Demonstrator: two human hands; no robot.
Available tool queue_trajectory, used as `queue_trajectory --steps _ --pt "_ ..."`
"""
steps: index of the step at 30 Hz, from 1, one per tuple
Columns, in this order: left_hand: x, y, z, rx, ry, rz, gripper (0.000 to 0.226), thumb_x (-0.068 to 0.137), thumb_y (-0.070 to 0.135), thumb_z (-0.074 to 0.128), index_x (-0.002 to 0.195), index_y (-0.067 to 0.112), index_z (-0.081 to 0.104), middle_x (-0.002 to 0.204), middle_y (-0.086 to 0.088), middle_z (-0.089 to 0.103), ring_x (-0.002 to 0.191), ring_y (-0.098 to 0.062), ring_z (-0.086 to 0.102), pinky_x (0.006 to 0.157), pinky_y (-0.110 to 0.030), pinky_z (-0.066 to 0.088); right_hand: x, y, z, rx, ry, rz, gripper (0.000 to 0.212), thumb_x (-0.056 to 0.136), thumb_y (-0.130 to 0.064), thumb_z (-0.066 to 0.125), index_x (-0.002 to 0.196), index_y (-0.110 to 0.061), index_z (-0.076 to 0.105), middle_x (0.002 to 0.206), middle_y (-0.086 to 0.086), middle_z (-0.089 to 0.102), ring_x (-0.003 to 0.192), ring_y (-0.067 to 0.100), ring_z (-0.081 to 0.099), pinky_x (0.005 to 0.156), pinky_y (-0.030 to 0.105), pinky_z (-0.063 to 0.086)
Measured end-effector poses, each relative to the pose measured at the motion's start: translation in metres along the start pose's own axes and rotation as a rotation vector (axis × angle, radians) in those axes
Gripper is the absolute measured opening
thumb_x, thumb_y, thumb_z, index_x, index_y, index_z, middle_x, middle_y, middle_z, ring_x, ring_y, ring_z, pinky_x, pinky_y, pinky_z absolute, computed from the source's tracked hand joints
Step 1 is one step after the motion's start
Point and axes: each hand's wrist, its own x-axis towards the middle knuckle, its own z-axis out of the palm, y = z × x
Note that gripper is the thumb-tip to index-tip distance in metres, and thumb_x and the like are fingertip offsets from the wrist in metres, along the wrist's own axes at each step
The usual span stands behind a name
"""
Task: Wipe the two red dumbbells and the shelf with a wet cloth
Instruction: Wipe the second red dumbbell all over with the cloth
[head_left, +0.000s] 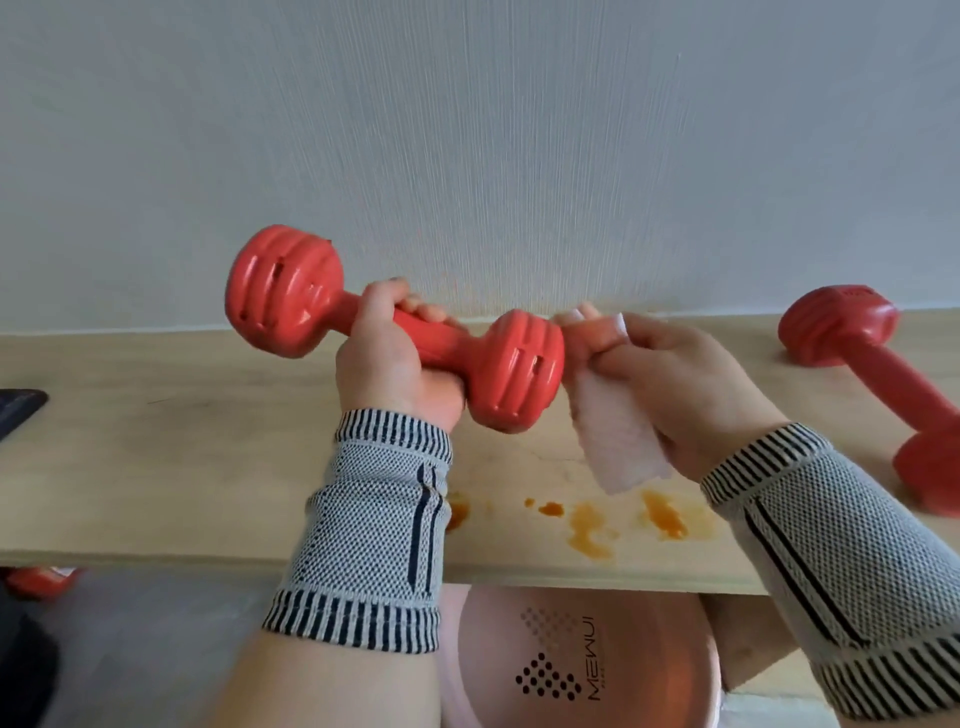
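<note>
My left hand (392, 358) grips the handle of a red dumbbell (291, 291) and holds it above the light wooden shelf (156, 467), tilted down to the right. My right hand (670, 384) pinches a pale pink cloth (618, 441) right beside the dumbbell's near end (519, 369); the cloth hangs down from the fingers. A second red dumbbell (878, 384) lies on the shelf at the far right. Orange stains (665, 517) mark the shelf near its front edge.
A grey-white wall (467, 130) rises directly behind the shelf. Below the shelf's front edge sits a pink basin (587, 670) with dark lettering. A dark object (18, 410) pokes in at the left edge, and something red (39, 579) lies on the floor lower left.
</note>
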Motion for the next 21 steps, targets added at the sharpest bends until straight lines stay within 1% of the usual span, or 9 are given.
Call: queue_trajectory --steps 2,6,8,9,11,13,14,18,21 --pt "0.001 -0.001 -0.003 -0.016 0.036 0.007 0.022 0.089 0.012 0.059 0.070 0.016 0.049 0.056 0.007 0.049 0.045 -0.009 0.049 0.055 -0.024 0.047 -0.001 0.003 0.003 -0.002 0.021 -0.064 0.020 0.089 -0.009 0.057 0.097 -0.021 0.070 0.081 0.012 0.072 0.073 0.028 0.070 0.073 0.054 0.057" --pt "0.000 -0.004 -0.005 0.039 0.125 0.074 0.009 0.090 0.018 0.061 0.083 0.014 0.057 0.063 0.004 0.061 0.055 -0.011 0.063 0.070 -0.035 0.056 -0.004 0.005 0.011 -0.141 0.178 -0.313 0.010 0.088 -0.027 0.067 0.098 -0.028 0.069 0.088 -0.002 0.070 0.077 0.006 0.067 0.073 0.029 0.057" --pt "-0.001 -0.004 -0.004 0.077 0.156 0.113 0.014 0.090 0.018 0.060 0.077 0.014 0.055 0.056 0.005 0.056 0.051 -0.011 0.058 0.068 -0.034 0.056 -0.007 0.005 0.017 -0.262 0.219 -0.488 0.006 0.088 -0.024 0.067 0.093 -0.027 0.068 0.094 -0.002 0.068 0.084 0.003 0.064 0.075 0.019 0.052" --pt "0.000 -0.004 -0.004 0.092 0.163 0.128 0.018 0.090 0.017 0.059 0.074 0.014 0.052 0.053 0.005 0.052 0.047 -0.011 0.053 0.064 -0.032 0.055 -0.010 0.007 0.020 -0.364 0.230 -0.590 0.011 0.087 -0.018 0.066 0.093 -0.028 0.068 0.098 -0.003 0.065 0.087 0.004 0.062 0.077 0.017 0.050" --pt "0.000 -0.006 -0.002 0.121 0.185 0.150 0.021 0.089 0.015 0.057 0.071 0.014 0.048 0.050 0.004 0.046 0.043 -0.012 0.046 0.055 -0.028 0.049 -0.013 0.012 0.026 -0.498 0.232 -0.751 0.023 0.079 -0.011 0.063 0.097 -0.024 0.071 0.099 -0.002 0.060 0.086 0.010 0.060 0.074 0.024 0.050" --pt "0.001 -0.008 -0.002 0.166 0.221 0.166 0.021 0.089 0.014 0.057 0.070 0.013 0.048 0.049 0.004 0.046 0.040 -0.012 0.044 0.050 -0.025 0.046 -0.017 0.016 0.029 -0.557 0.208 -0.846 0.024 0.076 -0.012 0.062 0.096 -0.019 0.073 0.098 0.001 0.057 0.082 0.016 0.062 0.069 0.033 0.053" --pt "0.001 -0.009 -0.002 0.182 0.241 0.174 0.020 0.088 0.014 0.057 0.070 0.013 0.049 0.049 0.005 0.046 0.039 -0.012 0.044 0.049 -0.025 0.045 -0.018 0.018 0.031 -0.586 0.191 -0.888 0.023 0.076 -0.014 0.062 0.095 -0.018 0.073 0.098 0.003 0.058 0.081 0.017 0.062 0.066 0.034 0.054" --pt "0.003 -0.008 -0.003 0.202 0.335 0.178 0.019 0.088 0.015 0.058 0.070 0.012 0.052 0.048 0.006 0.047 0.039 -0.012 0.045 0.050 -0.024 0.042 -0.024 0.027 0.036 -0.707 0.119 -1.016 0.018 0.078 -0.020 0.063 0.091 -0.014 0.075 0.093 0.009 0.060 0.069 0.018 0.059 0.062 0.024 0.048" --pt "0.004 -0.007 -0.004 0.207 0.356 0.155 0.022 0.089 0.016 0.057 0.068 0.012 0.051 0.049 0.005 0.047 0.040 -0.012 0.046 0.049 -0.023 0.043 -0.017 0.028 0.034 -0.737 0.213 -0.994 0.018 0.076 -0.012 0.065 0.091 -0.013 0.075 0.093 0.010 0.061 0.067 0.019 0.056 0.062 0.020 0.041"
